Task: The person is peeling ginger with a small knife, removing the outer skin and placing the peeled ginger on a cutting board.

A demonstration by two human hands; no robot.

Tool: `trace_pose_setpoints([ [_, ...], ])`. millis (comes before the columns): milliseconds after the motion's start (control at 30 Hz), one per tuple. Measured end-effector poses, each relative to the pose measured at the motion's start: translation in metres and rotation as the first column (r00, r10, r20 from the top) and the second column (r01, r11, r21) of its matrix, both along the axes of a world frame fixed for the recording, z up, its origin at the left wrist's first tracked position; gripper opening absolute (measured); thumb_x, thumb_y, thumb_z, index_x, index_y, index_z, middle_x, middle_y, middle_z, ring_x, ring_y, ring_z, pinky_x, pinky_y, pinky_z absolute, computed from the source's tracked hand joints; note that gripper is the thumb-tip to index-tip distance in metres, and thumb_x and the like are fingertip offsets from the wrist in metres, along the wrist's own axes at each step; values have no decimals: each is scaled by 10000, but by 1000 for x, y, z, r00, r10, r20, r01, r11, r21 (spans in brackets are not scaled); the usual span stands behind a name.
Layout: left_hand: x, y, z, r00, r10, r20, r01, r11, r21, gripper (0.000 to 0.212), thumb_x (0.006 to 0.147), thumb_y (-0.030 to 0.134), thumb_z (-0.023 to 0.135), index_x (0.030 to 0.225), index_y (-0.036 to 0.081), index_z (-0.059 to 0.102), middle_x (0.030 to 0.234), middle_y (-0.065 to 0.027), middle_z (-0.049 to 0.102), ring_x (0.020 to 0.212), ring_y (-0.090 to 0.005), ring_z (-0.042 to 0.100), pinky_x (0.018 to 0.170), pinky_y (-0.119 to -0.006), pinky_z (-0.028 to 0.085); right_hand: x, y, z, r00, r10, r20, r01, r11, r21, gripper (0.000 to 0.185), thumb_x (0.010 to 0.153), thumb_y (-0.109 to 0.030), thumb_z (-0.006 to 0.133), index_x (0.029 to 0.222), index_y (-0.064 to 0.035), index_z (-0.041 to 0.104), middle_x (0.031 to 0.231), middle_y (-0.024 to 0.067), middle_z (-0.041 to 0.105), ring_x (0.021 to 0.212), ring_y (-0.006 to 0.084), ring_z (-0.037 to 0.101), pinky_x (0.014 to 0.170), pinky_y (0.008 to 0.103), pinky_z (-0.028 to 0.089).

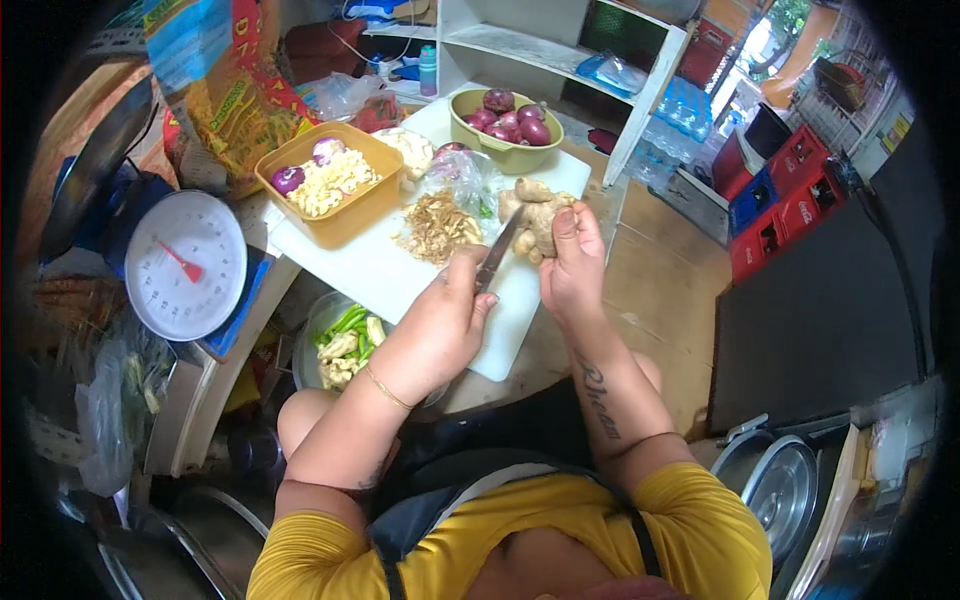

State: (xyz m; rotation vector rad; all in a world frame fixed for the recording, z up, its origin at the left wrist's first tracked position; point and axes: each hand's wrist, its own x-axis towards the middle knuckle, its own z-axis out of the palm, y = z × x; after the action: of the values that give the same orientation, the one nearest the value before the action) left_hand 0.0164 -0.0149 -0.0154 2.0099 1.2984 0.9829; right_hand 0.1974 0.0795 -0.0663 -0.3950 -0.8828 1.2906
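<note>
My left hand (450, 311) grips a knife (501, 247), its blade pointing up against a knobbly ginger root (538, 217). The root is held by my right hand (574, 259), thumb on its near face. Under both hands lies a white cutting board (360, 274). Brown peelings and ginger pieces (439, 229) are heaped on it beside a clear plastic bag (469, 180). To the left, an orange-brown plastic tub (337, 225) holds peeled garlic cloves (337, 180) and purple onions (288, 179). A green bowl (517, 157) of red onions (534, 131) stands at the back.
A dial scale (186, 264) stands at the left. Below the board's near left edge is a clear bowl (304, 352) with green chillies and ginger pieces. A white shelf unit (517, 52) rises behind. Red drink crates (799, 214) and pot lids (784, 491) are at the right.
</note>
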Motion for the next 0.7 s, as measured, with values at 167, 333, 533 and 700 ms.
trace_pose_setpoints([
  [167,0,-1,-2,1000,-2,-20,3,997,75,365,998,56,571,1296,-43,385,1003,-295,599,922,-437,627,843,-483,500,-7,-7,1,973,-172,154,162,984,73,366,1062,-296,596,1288,-24,499,1162,67,649,1024,126,624,889,294,529],
  [333,-2,-4,5,996,-32,-80,30,999,-21,245,1008,97,575,1143,-35,419,971,-278,571,935,-442,586,833,-493,471,-5,-7,-2,841,-380,386,288,917,275,346,1097,-294,502,1260,11,499,1213,142,658,1085,199,669,933,341,560],
  [533,-7,-2,7,995,-55,-87,51,998,-44,262,1013,143,569,1024,-62,405,969,-347,582,947,-506,589,849,-528,477,-8,-20,7,858,-399,323,310,904,294,254,1077,-256,571,1173,-21,557,1021,15,625,922,75,556,845,255,483],
  [700,-7,1,15,992,-81,-96,59,975,-213,280,1028,178,562,1026,-65,424,902,-344,621,902,-520,626,795,-535,500,0,-13,-10,741,-546,391,442,835,329,227,1073,-248,579,1090,-22,585,996,17,627,914,78,546,833,250,469],
])
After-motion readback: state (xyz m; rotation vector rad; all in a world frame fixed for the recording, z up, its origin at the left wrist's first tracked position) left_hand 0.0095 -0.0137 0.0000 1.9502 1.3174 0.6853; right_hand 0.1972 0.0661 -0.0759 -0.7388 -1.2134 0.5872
